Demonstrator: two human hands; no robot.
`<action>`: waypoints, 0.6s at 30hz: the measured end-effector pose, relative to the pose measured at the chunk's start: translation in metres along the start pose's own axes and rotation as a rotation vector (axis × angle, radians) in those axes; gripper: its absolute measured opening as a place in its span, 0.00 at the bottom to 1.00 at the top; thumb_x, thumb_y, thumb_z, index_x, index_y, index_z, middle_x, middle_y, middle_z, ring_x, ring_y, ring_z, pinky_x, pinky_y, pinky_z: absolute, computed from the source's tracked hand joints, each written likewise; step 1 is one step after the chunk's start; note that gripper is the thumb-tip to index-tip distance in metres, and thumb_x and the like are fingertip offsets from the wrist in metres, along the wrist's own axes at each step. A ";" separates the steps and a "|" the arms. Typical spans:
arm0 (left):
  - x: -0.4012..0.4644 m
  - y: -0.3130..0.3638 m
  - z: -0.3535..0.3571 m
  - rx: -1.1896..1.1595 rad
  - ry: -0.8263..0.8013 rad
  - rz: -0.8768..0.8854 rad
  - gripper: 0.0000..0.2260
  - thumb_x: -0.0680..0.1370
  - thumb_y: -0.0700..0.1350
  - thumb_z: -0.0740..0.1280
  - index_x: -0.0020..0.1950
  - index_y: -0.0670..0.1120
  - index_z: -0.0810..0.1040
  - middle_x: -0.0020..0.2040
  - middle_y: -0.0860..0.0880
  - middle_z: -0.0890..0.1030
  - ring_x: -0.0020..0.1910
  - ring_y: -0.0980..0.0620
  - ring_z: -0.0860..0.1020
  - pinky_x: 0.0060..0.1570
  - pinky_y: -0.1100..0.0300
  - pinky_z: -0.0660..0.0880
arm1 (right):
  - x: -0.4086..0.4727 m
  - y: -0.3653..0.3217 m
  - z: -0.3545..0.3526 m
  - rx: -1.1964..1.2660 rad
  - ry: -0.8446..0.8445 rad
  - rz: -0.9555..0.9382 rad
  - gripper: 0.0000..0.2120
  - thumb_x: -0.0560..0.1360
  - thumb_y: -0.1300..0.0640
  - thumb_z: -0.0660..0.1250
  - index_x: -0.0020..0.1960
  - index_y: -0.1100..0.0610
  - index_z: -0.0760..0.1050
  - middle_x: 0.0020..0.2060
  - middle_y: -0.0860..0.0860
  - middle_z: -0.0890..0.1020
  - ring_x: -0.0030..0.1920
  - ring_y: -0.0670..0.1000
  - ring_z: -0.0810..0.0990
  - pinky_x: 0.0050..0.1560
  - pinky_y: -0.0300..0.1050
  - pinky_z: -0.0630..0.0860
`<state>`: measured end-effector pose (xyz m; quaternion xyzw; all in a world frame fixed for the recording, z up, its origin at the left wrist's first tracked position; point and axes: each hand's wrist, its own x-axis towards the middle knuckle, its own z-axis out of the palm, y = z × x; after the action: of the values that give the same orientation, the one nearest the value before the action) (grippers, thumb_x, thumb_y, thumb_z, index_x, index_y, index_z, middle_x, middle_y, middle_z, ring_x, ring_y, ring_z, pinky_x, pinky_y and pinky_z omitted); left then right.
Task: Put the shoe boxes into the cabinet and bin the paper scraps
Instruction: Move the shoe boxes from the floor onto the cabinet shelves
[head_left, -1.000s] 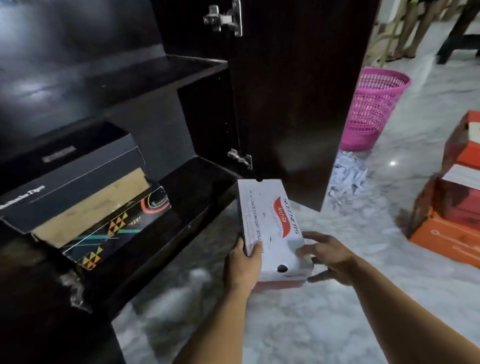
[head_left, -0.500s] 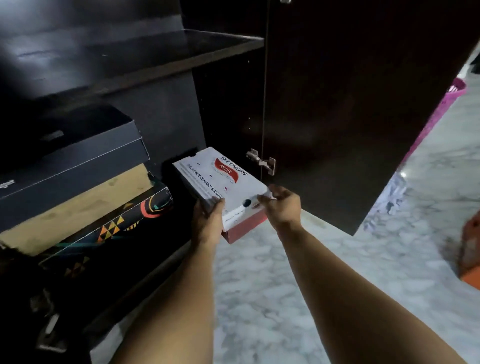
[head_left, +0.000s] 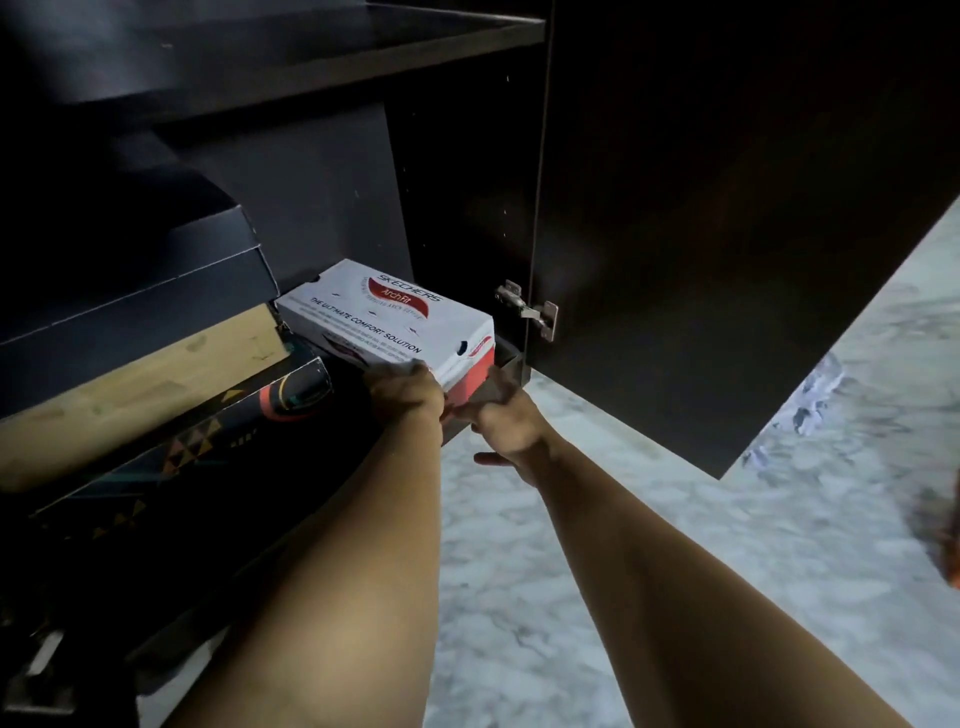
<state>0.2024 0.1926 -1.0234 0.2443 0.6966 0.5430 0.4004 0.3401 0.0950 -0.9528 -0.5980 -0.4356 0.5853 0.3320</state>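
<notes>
A white and red Skechers shoe box (head_left: 387, 322) lies on the bottom shelf of the dark cabinet (head_left: 291, 57), to the right of the stacked boxes. My left hand (head_left: 408, 397) grips its near left corner. My right hand (head_left: 501, 423) touches the near right end low down; its fingers are mostly hidden behind the box. A heap of white paper scraps (head_left: 815, 395) shows on the floor beyond the door's lower edge.
A stack stands at the left of the shelf: a black box (head_left: 130, 291), a tan box (head_left: 140, 374) and a patterned black box (head_left: 176, 441). The open cabinet door (head_left: 727, 208) hangs to the right. Marble floor (head_left: 779, 545) lies below. An orange box edge (head_left: 953, 561) shows far right.
Both hands have pushed the white box deeper into the cabinet and leftward, and it now lies flat on the shelf beside the stack. The view has moved closer to the cabinet.
</notes>
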 end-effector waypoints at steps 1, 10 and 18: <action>0.005 -0.007 0.003 -0.017 -0.002 -0.008 0.25 0.67 0.56 0.67 0.60 0.46 0.73 0.54 0.42 0.84 0.48 0.38 0.85 0.43 0.40 0.84 | -0.003 0.008 -0.008 0.004 0.005 0.020 0.27 0.75 0.59 0.72 0.70 0.44 0.68 0.63 0.51 0.80 0.63 0.55 0.77 0.59 0.59 0.81; -0.055 0.044 -0.001 -0.431 0.129 -0.218 0.14 0.83 0.44 0.61 0.68 0.48 0.68 0.72 0.42 0.74 0.65 0.39 0.78 0.12 0.54 0.71 | -0.045 0.087 -0.118 0.042 0.162 0.177 0.37 0.73 0.50 0.75 0.78 0.43 0.62 0.67 0.51 0.79 0.67 0.55 0.76 0.53 0.55 0.83; -0.102 -0.085 0.037 0.332 0.044 -0.102 0.31 0.72 0.62 0.63 0.66 0.41 0.75 0.67 0.38 0.78 0.65 0.38 0.78 0.64 0.40 0.76 | -0.150 0.118 -0.220 -0.095 0.338 0.136 0.26 0.78 0.57 0.71 0.74 0.55 0.70 0.55 0.56 0.84 0.40 0.46 0.80 0.40 0.40 0.77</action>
<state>0.2977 0.1096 -1.0774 0.2595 0.7968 0.4047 0.3660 0.5826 -0.0644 -0.9776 -0.7306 -0.3595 0.4764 0.3316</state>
